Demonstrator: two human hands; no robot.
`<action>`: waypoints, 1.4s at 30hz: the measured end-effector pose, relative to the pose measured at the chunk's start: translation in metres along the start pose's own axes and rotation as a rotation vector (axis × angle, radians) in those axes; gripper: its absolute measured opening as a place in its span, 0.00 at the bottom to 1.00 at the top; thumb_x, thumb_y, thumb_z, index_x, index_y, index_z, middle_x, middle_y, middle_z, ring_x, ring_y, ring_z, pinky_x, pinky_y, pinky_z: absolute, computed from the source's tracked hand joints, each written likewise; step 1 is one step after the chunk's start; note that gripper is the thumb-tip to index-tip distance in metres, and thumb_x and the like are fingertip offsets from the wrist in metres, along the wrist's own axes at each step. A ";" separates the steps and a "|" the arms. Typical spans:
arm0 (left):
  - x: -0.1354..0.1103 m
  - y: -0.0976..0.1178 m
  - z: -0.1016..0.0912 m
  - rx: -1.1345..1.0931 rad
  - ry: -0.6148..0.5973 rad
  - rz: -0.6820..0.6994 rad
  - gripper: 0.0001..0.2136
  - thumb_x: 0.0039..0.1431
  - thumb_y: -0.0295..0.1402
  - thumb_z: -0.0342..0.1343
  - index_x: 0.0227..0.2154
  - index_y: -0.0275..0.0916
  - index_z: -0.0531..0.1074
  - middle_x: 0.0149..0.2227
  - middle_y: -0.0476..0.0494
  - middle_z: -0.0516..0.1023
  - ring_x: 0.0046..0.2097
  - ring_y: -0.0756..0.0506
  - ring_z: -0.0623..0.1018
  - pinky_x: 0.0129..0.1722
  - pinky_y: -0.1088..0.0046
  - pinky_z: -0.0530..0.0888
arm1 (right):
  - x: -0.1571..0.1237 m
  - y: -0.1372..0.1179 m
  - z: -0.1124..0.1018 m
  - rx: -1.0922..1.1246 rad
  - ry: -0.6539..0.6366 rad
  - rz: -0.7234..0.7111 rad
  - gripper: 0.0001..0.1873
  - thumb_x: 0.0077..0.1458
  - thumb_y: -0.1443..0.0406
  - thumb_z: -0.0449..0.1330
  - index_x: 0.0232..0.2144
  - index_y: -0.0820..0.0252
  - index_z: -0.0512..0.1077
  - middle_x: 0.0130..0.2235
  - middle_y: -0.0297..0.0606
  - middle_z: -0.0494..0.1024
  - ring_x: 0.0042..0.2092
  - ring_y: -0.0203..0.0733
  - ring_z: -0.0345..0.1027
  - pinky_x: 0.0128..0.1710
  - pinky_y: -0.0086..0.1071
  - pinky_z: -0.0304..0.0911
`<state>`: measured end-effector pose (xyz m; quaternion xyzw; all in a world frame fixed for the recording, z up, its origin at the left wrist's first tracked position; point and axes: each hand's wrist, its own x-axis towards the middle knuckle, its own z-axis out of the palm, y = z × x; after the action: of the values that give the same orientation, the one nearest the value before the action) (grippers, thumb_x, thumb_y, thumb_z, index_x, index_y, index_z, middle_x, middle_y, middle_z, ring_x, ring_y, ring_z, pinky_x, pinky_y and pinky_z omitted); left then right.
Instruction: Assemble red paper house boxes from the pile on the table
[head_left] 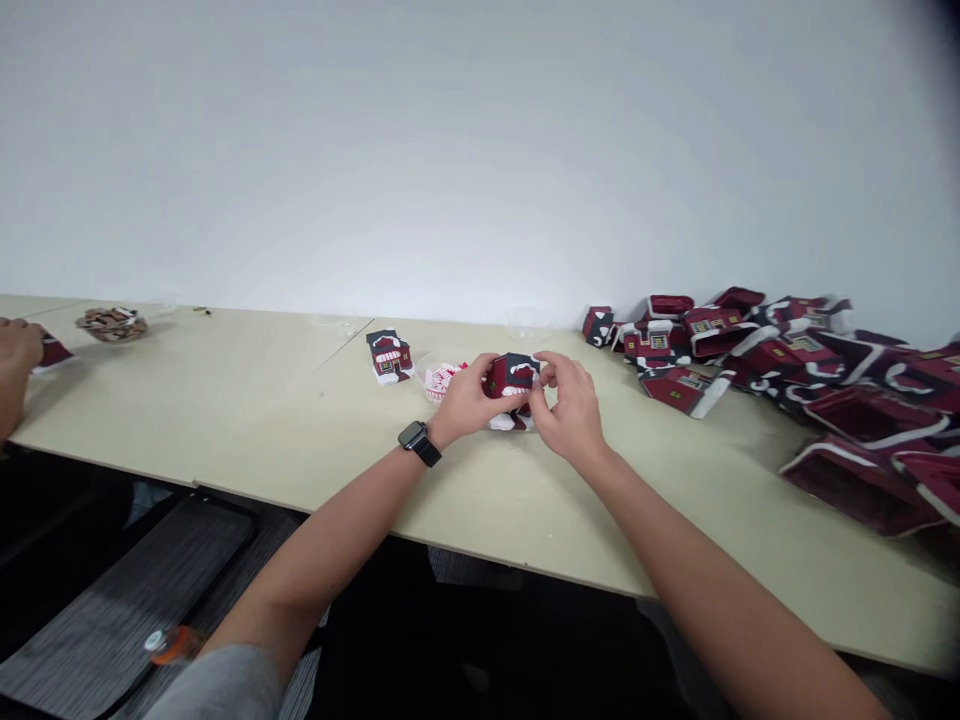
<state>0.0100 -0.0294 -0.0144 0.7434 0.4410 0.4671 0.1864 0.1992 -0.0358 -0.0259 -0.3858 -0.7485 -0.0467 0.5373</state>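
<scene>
left hand (466, 400) and right hand (570, 402) both gripping one maroon cardboard house (513, 376) — more houses (712, 325) heaped rightward

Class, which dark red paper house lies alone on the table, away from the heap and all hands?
The flat white-trimmed dark red card house just beyond the person's left hand; the rest are in hands or the heap at right.

A little paper house (514, 376), dark red and navy with white snow trim on top, is being pinched by the fingers (544, 376) of the left hand (469, 400) and right hand (570, 405). It's sitting a bit tilted, and the lower part's mostly hidden, tbh.
</scene>
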 end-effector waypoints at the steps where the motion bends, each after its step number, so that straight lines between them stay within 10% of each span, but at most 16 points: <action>1: 0.000 0.000 0.000 0.003 0.000 0.002 0.27 0.56 0.45 0.71 0.54 0.40 0.72 0.49 0.42 0.83 0.48 0.40 0.82 0.48 0.64 0.78 | 0.000 0.000 0.000 0.001 0.000 0.006 0.17 0.61 0.69 0.56 0.52 0.55 0.72 0.37 0.39 0.78 0.42 0.52 0.71 0.48 0.47 0.63; 23: 0.002 -0.003 0.001 -0.001 0.015 0.035 0.27 0.55 0.44 0.72 0.54 0.41 0.71 0.49 0.43 0.83 0.48 0.40 0.82 0.48 0.65 0.77 | 0.001 0.005 0.001 0.121 0.061 0.081 0.18 0.63 0.65 0.57 0.55 0.54 0.70 0.47 0.45 0.77 0.48 0.53 0.70 0.49 0.49 0.70; 29: 0.000 -0.002 0.006 0.038 0.090 0.169 0.27 0.57 0.42 0.71 0.57 0.42 0.69 0.55 0.38 0.80 0.54 0.38 0.81 0.55 0.60 0.76 | -0.001 0.004 0.005 0.359 0.002 0.276 0.34 0.63 0.53 0.65 0.66 0.49 0.60 0.63 0.50 0.71 0.60 0.54 0.70 0.52 0.49 0.74; 42: -0.006 -0.001 0.016 0.078 0.054 0.224 0.36 0.57 0.46 0.73 0.65 0.45 0.65 0.64 0.35 0.74 0.64 0.33 0.76 0.65 0.53 0.72 | 0.004 0.017 -0.001 0.573 -0.075 0.352 0.42 0.58 0.48 0.70 0.67 0.45 0.57 0.60 0.46 0.72 0.52 0.50 0.74 0.45 0.42 0.77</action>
<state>0.0221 -0.0320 -0.0257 0.7818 0.3781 0.4873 0.0919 0.2096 -0.0222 -0.0280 -0.3436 -0.6725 0.2734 0.5958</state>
